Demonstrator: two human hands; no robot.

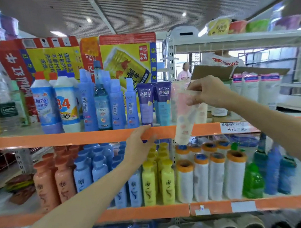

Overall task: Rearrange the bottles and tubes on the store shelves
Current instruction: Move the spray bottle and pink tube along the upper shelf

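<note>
right hand: right hand (206, 90) pinched the crimped top end of a pale pink tube (183, 116), fingers curled round it
pink tube: hung cap-down and slightly tilted in front of the upper shelf edge (57, 139), its lower end overlapping the orange strip; blurred, print unreadable
left hand: left hand (139, 145) was at the upper shelf edge, thumb on top of the orange strip, fingers below it; looked relaxed, held nothing
purple tubes: two purple-and-blue tubes (146, 103) stood upright on the upper shelf, side by side, just left of the held tube
blue bottles: tall blue bottles (87, 101) stood left of the purple tubes, a clear teal bottle (101, 100) among them
cleaner bottles: two white-and-blue cleaner bottles (45, 105) further left, one marked 84
behind: red-and-yellow cartons (128, 59) at the back of the upper shelf
white bottles: white bottles with pink bands (251, 88) stood right of the right hand
lower shelf: orange bottles (45, 185), light blue bottles (82, 174), yellow bottles (167, 183), white rolls with orange ends (185, 181), a green bottle (252, 181)
price label: handwritten label (235, 126) on the orange strip, right of the held tube
</note>
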